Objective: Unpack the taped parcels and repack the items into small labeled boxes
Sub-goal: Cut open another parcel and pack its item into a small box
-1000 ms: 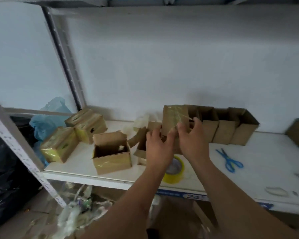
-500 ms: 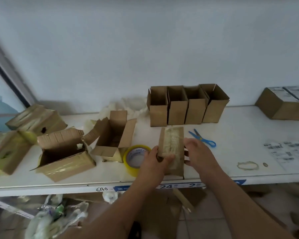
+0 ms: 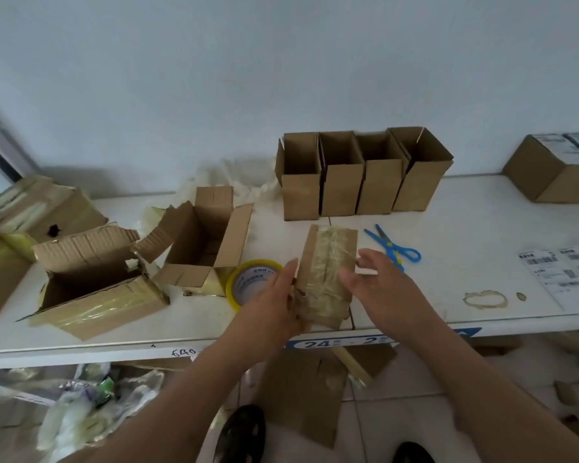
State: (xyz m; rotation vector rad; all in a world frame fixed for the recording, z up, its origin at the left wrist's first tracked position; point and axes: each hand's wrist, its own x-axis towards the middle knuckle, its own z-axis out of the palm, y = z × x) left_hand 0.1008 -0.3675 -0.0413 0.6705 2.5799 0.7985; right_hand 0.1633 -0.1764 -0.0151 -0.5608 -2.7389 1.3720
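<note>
Head view: brown taped parcel, crumpled near end.

The taped parcel is brown cardboard wrapped in glossy, wrinkled clear tape. Just left of it, the tape roll looks shiny yellow plastic. Behind the parcel, four small boxes are plain matt cardboard. Right of the parcel, the scissors have smooth blue plastic handles. The shelf under it is smooth, white and faintly sheened. Far right, the label sheets are matt white paper.
</note>
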